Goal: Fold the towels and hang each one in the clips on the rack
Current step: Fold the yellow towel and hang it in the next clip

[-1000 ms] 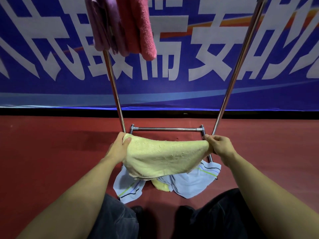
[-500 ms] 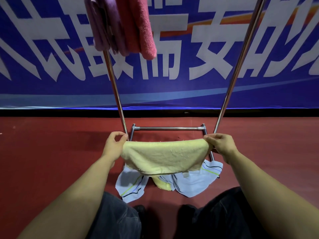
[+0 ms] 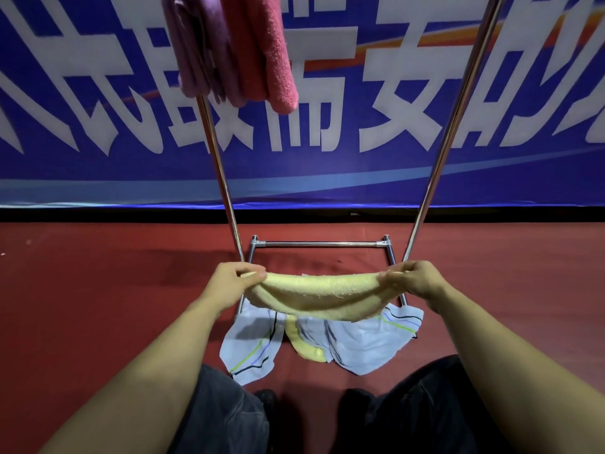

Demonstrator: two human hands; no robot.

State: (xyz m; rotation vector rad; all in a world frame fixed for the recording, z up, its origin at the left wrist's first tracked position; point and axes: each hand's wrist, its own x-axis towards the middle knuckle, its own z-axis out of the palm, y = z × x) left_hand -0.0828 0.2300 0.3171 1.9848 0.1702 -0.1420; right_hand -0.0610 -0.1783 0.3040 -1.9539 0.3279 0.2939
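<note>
Your left hand and right hand each pinch one end of the yellow towel, thumb and fingers curled round the bunched cloth. Towel hangs between the two grips as a folded band, sagging in the middle, clear of the floor.

Nearer to you than the grip: both forearms reach forward, and dark trouser legs with dark shoes sit at the bottom edge of view.

Directly below the grip: a pale blue striped towel lies crumpled on the red floor, with a second yellow cloth partly tucked in its folds. The striped towel overlaps the near part of the rack's base.

Just beyond the grip: the chrome rack stands on the floor; its base crossbar runs behind the held towel, and its two uprights rise outward, one behind each hand.

Above and left of the grip: a purple towel and a pink towel hang side by side, touching, at the top of the rack. Clips not visible.

Farthest: a blue banner with large white characters.
</note>
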